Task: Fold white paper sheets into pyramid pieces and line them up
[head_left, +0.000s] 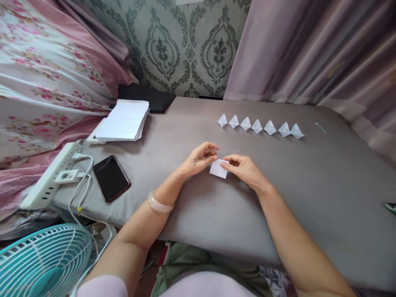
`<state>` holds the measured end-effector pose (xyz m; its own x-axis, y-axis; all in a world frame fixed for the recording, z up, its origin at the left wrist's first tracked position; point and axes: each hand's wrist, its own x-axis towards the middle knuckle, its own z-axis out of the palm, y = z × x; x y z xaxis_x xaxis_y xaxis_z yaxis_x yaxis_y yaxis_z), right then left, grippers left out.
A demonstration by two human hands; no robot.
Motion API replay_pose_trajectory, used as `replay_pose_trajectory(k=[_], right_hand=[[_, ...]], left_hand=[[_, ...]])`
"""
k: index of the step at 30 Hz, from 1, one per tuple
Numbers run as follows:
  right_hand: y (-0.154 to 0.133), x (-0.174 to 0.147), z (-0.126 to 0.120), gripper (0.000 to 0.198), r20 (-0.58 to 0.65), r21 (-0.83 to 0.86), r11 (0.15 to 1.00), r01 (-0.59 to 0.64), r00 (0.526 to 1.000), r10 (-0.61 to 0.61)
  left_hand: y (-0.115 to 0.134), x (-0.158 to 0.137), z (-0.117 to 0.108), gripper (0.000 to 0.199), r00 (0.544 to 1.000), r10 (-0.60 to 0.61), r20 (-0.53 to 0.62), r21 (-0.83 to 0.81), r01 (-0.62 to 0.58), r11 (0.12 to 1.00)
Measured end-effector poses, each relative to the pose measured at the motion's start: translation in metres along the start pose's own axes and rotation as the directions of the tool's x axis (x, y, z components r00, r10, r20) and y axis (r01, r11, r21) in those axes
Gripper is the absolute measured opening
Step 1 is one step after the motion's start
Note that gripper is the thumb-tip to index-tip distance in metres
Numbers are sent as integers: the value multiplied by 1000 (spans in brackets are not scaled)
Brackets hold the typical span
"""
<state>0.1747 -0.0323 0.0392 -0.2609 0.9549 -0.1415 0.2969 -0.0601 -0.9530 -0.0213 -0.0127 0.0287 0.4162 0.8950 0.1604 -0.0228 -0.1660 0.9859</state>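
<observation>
Grey bench (198,206) cloth is carrying a row of folded paper shapes (260,126); at its middle a small white paper (218,168) is being pinched between left hand (198,160) and right hand (246,168) fingers, seemingly mid-fold. Pressing the next crease is likely being called for.

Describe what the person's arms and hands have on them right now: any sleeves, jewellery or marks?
Both forearms are bare. The left wrist wears a smooth, pale pink bangle. Pale lilac short sleeves show at the bottom edge. The left hand has a small dark mark on its back; the right hand has a fainter one. No rings or gloves are visible.
</observation>
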Motion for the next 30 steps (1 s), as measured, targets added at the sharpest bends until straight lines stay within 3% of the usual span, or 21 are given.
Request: replay_pose_trajectory(k=[2,4,6,9,14,18,21,23,25,27,30], right_hand=[[-3,-1,0,34,40,90,995,-49,998,46],[-3,1,2,34,-5,222,972,-81,996,85],[-1,5,6,35,-91,403,911,-88,987,135],[-1,9,13,35,-188,603,797,-42,963,193],[-2,10,21,33,-199,735,678,11,959,201],[-1,9,24,33,-188,729,683,40,972,144],[0,9,21,33,-205,604,794,66,976,74],[1,9,16,34,-288,370,916,157,956,-47],[3,9,11,33,-365,38,963,266,901,-234],[5,8,6,23,-362,-269,908,320,841,-403],[8,6,3,15,-260,-571,752,330,796,-546]], left_hand=[[4,0,3,40,996,-71,-49,-127,65,990],[6,1,7,41,979,-141,-145,-219,107,970],[7,2,11,39,955,-199,-222,-266,137,954],[8,2,17,41,939,-260,-224,-300,187,935],[9,1,21,37,949,-248,-193,-349,170,922],[7,0,20,33,954,-216,-207,-286,152,946],[3,1,18,31,951,-174,-254,-175,132,976],[-1,1,15,28,951,-112,-288,-37,106,994],[-4,1,13,22,952,-10,-305,162,62,985],[-5,1,12,15,953,116,-281,377,-1,926],[-6,0,9,14,946,272,-179,633,-101,768]])
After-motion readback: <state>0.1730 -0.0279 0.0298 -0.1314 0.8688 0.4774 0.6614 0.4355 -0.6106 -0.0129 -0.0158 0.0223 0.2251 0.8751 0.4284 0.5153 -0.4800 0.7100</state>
